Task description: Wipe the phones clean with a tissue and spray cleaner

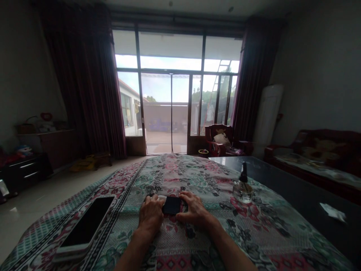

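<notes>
Steadying a small dark slab [172, 206] between two hands

Probably calling for light, even pressure from both sides: best keeping fingertips along the rim, leaving the dark face uncovered, and holding the slab level rather than letting it tip. Likely gaining steadiness, too, by resting the wrists low.

Gripping the slab's left edge with the left hand [152, 212], while curling fingers beside a whitish piece [161, 197] too blurred to name. Parting thumb and fingers of the right hand [194, 210] around the right edge, not clenching; hard to tell in this dimness whether pressing.

Framing the slab in between: just right of the left hand, just left of the right, over the flowered cloth [138, 244]. Having a white-framed phone [87, 222] apart to the left of the left hand, and a clear bottle [242, 194] beyond and right of the right hand.
</notes>
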A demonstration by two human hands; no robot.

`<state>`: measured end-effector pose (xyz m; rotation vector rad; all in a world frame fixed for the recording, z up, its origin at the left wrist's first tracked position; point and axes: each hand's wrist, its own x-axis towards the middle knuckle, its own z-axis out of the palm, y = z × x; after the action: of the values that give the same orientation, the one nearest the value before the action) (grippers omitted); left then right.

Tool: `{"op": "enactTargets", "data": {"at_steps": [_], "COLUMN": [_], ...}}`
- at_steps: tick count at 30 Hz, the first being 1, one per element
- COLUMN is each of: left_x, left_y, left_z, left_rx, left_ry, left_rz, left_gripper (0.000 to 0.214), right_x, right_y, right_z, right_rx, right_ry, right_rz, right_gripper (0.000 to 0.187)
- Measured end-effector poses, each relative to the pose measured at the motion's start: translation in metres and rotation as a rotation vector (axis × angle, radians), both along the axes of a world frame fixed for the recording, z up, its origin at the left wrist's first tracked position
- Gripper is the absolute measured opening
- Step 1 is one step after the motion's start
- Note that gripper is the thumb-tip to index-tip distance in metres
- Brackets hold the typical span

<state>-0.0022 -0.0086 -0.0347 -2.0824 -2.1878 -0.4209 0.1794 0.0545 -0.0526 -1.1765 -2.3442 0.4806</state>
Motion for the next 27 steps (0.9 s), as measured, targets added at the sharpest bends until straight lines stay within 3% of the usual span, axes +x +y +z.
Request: {"op": "enactTargets", "data": {"at_steps": [10,16,21,27], "left_x": [0.025,0.029,0.032,0.027], "left_y": [0.0,0.012,0.023,0.009], "left_z": [-0.002,-0.002,0.002,0.007], "left_rx": [0.007,-0.012,-0.031,-0.038], "left_ry": [0.008,0.027,0.051,0.08], "left_rz": [-0.244,-0.208,-0.202,-0.314], "left_gripper": [0.036,0.032,0.035,0.033], "right_x": [-0.001,-0.003,-0.003,-0.002], "right_y": [0.003,0.005,0.006,0.005], "right_z": [-0.008,-0.009,-0.01,-0.01], "right_rx": [0.022,0.012,-0.015,-0.03], "right_ry": [0.065,0.095,0.086,0.08], "right_rz": [-0.018,-0.05,-0.08,-0.08], "right_gripper": [0.072,0.066,0.074,0.074]}}
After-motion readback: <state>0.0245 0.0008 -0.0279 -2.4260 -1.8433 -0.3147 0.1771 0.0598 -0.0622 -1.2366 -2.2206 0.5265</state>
